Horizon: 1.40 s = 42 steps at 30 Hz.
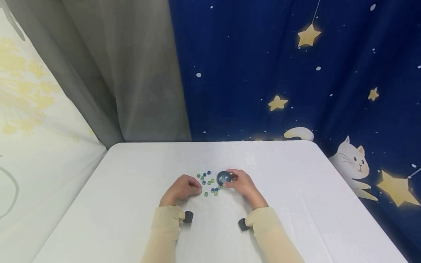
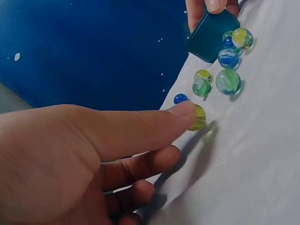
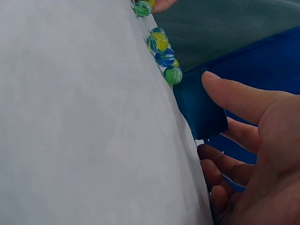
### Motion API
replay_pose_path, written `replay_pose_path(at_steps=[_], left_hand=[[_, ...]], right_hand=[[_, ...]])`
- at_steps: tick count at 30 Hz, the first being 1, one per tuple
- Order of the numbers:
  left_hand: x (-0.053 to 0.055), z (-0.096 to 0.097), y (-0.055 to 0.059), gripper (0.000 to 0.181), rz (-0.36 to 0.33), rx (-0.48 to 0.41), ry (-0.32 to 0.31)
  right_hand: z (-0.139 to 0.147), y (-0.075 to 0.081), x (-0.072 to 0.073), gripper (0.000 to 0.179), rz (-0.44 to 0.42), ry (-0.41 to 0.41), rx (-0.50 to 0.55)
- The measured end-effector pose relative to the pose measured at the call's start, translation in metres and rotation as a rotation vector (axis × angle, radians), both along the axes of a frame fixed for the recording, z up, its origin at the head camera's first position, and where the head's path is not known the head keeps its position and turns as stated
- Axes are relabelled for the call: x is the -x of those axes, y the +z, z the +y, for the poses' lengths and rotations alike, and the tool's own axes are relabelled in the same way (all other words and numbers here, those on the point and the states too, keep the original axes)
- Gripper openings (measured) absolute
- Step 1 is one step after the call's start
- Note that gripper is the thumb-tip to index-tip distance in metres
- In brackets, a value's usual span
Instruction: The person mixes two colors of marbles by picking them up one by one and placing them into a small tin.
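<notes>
My left hand [image 1: 184,189] is at the left side of the scattered glass marbles. In the left wrist view its thumb and fingers pinch a yellow marble [image 2: 199,118] just above the cloth. My right hand [image 1: 243,183] grips a small dark teal cup [image 3: 200,105] by its side, to the right of the marbles. A few marbles show inside the cup in the head view. Blue, green and yellow marbles lie loose between the hands, among them a green marble [image 1: 206,194] at the near side and a green-white marble [image 2: 228,82].
A white cloth covers the table [image 1: 131,164]. Behind its far edge hang a grey curtain [image 1: 144,73] and a dark blue curtain [image 1: 236,73] with stars and a cat. Black wrist devices [image 1: 188,217] sit at both sleeves.
</notes>
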<state>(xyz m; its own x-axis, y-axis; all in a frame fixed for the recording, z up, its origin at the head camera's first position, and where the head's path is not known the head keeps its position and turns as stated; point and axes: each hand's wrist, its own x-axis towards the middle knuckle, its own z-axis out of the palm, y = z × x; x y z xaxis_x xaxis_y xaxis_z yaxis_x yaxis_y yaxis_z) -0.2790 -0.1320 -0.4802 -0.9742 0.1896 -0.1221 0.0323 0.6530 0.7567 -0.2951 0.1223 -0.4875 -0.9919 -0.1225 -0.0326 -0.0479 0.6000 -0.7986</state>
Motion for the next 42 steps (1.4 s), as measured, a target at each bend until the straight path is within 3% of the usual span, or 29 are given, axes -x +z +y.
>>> replay_pose_path(at_steps=[6,31,42], left_hand=[[0.0013,0.0003,0.0043,0.01,0.045,-0.029,0.005],[0.0039,0.0011,0.0041,0.009,0.083,-0.087,-0.05],[0.0045,0.0015,0.0044,0.014,0.1,-0.157,-0.024]], right_hand=[[-0.0002,0.0009,-0.0003,0.059,0.01,0.007,0.003],[0.0004,0.0002,-0.0012,0.059,0.007,0.007,0.004],[-0.0005,0.0007,-0.0013,0.059,0.0,0.006,0.0]])
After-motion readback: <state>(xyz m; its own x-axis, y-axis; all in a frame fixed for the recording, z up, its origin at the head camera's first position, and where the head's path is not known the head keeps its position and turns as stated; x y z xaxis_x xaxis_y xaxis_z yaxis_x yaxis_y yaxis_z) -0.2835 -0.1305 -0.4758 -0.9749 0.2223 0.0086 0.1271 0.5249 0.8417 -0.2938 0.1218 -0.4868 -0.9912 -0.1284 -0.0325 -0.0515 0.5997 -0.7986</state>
